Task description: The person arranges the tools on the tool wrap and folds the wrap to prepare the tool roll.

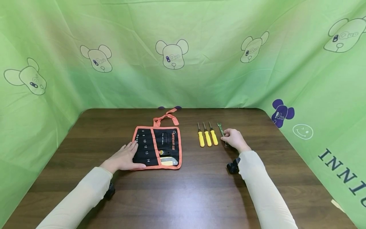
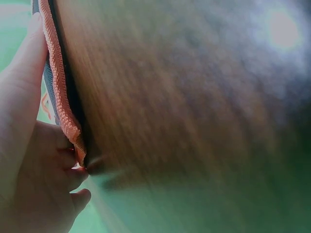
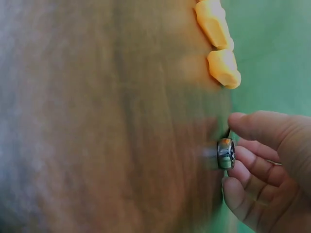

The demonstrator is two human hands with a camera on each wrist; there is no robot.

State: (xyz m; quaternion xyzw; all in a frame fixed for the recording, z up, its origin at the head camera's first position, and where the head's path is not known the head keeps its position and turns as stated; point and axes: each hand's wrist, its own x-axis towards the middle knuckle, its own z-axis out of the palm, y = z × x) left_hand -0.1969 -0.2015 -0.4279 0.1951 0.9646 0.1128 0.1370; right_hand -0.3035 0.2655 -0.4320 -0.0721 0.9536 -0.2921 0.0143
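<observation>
1. The left hand (image 1: 123, 157) is spread wide and rests on the left side of a black tool pouch (image 1: 168, 143), its thumb stretched along the near orange edge and its fingers laid over the left edge
2. The right hand (image 1: 235, 140) is narrow, thumb and fingers pinching a metal wrench (image 1: 221, 128); the wrench's far end sticks out beyond the fingertips, and in the right wrist view its shiny ring end shows between the fingers
3. The wrench is at the right end of the row of tools, well apart from the pouch
4. Three screwdrivers (image 1: 207, 139) with yellow handles lie side by side between pouch and wrench, shafts pointing away from the person; the rightmost is near the right hand
5. The pouch lies unfolded on the brown wooden counter (image 1: 183, 197), with a column of printed numbers on its left part and orange lettering on its right part
6. A yellow and grey shape (image 1: 168, 161) shows in the pouch's lower right section, too small to identify
7. An orange strap (image 1: 166, 117) trails from the pouch's far edge
8. Behind the counter hangs a green cloth (image 1: 200, 86) printed with animal heads
</observation>
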